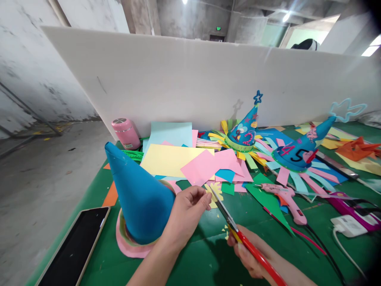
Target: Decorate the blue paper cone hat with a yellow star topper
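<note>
- Closest to me, bottom left: a phone (74,250) lying flat, dark screen up. Fine there, well clear of the blades.
- Next over, a blue cone (139,190) stands on a pink ring, right beside the left forearm. I'd mind that elbow.
- Left hand (189,210): thumb and fingertips pinched together, gripping the edge of the yellow paper (218,190) as far as I can tell. Good light pinch, but I'd shift it back from the blade tips.
- That paper sits between the two hands, notched edge showing. Imo turn the paper, not the scissors, and take short snips.
- Tiny scraps (225,230) lie under the scissors; worth brushing aside.
- Right hand (248,260): fingers curled round the red-handled scissors (253,249), tips right at the paper. Can't tell if they're biting in.
</note>
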Demonstrator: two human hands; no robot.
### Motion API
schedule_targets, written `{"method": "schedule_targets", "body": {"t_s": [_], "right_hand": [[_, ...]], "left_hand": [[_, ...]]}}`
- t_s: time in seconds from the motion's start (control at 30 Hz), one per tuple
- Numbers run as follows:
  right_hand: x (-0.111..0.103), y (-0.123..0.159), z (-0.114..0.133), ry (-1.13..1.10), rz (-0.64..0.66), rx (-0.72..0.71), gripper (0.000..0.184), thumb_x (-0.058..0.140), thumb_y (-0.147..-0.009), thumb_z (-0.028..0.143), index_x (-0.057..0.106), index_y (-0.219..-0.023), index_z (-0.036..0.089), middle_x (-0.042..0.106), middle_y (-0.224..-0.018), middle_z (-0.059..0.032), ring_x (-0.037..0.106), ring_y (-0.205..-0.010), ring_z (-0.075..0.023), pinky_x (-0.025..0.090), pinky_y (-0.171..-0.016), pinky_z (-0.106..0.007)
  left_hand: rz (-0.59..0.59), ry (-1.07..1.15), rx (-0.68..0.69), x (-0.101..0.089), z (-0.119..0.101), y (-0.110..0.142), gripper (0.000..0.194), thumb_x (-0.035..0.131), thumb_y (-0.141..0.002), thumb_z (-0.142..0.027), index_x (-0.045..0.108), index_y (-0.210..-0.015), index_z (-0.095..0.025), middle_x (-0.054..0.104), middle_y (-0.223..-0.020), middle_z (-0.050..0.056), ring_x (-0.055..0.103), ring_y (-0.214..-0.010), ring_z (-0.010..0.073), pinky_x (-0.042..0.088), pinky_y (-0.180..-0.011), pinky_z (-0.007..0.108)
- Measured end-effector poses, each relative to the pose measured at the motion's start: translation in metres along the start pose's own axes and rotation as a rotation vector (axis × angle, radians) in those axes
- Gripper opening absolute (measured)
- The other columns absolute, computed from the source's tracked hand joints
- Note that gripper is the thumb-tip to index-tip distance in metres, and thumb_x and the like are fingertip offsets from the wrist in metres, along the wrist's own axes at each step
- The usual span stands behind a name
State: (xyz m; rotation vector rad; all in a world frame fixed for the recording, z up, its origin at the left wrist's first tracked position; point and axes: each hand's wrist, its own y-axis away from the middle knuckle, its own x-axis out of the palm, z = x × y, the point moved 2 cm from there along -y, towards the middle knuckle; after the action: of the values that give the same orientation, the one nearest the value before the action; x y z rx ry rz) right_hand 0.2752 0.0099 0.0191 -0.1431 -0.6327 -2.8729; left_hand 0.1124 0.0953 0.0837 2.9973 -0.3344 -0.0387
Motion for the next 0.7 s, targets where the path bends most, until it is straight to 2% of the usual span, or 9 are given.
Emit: {"method": "schedule_targets", "body": {"t_s": [0.2, 0.37, 0.5, 0.6, 0.7], "right_hand": [[0.004, 0.001, 0.002, -0.091, -0.011, 0.050, 0.033, 0.066, -0.062, 0.051, 0.054, -0.065, 0.020, 0.047, -0.066, 0.0020, 0.051, -0.057, -0.0099, 0.048, -0.055, -0.021], [0.005, 0.003, 0.008, -0.017, -0.036, -0.010, 0.038, 0.064, -0.061, 0.056, 0.055, -0.068, 0.020, 0.048, -0.068, 0.0022, 0.050, -0.061, -0.0101, 0.046, -0.062, -0.021], [0.011, 0.002, 0.007, -0.068, -0.015, -0.056, 0.041, 0.061, -0.062, 0.059, 0.056, -0.075, 0.021, 0.046, -0.065, 0.0048, 0.038, -0.046, -0.0044, 0.045, -0.056, -0.020], [0.016, -0.005, 0.015, -0.171, -0.145, -0.134, 0.038, 0.065, -0.061, 0.054, 0.056, -0.076, 0.020, 0.047, -0.065, 0.0040, 0.037, -0.044, -0.0046, 0.045, -0.052, -0.022], [0.022, -0.014, 0.033, -0.234, -0.322, -0.242, 0.034, 0.072, -0.056, 0.045, 0.055, -0.075, 0.021, 0.051, -0.066, 0.0012, 0.050, -0.054, -0.0128, 0.047, -0.053, -0.026]], "left_hand": [[-0.010, 0.000, -0.004, 0.001, -0.001, -0.001, 0.018, 0.057, -0.073, -0.028, 0.056, -0.060, -0.016, 0.055, -0.055, 0.000, 0.050, -0.058, 0.0129, 0.038, -0.058, 0.023], [0.004, 0.073, 0.006, 0.002, 0.003, -0.001, 0.019, 0.057, -0.074, -0.027, 0.053, -0.059, -0.016, 0.054, -0.054, -0.002, 0.049, -0.058, 0.0111, 0.038, -0.059, 0.022], [-0.182, 0.323, 0.027, 0.000, 0.008, 0.000, 0.016, 0.060, -0.073, -0.026, 0.051, -0.063, -0.018, 0.052, -0.054, -0.005, 0.047, -0.057, 0.0091, 0.037, -0.060, 0.021], [-0.255, 0.438, -0.002, 0.002, 0.011, 0.001, 0.016, 0.062, -0.072, -0.026, 0.052, -0.064, -0.017, 0.052, -0.055, -0.004, 0.046, -0.056, 0.0083, 0.036, -0.060, 0.020], [-0.191, 0.446, -0.075, 0.012, 0.013, 0.004, 0.017, 0.063, -0.071, -0.026, 0.053, -0.062, -0.016, 0.052, -0.057, -0.003, 0.045, -0.056, 0.0082, 0.036, -0.059, 0.020]]}}
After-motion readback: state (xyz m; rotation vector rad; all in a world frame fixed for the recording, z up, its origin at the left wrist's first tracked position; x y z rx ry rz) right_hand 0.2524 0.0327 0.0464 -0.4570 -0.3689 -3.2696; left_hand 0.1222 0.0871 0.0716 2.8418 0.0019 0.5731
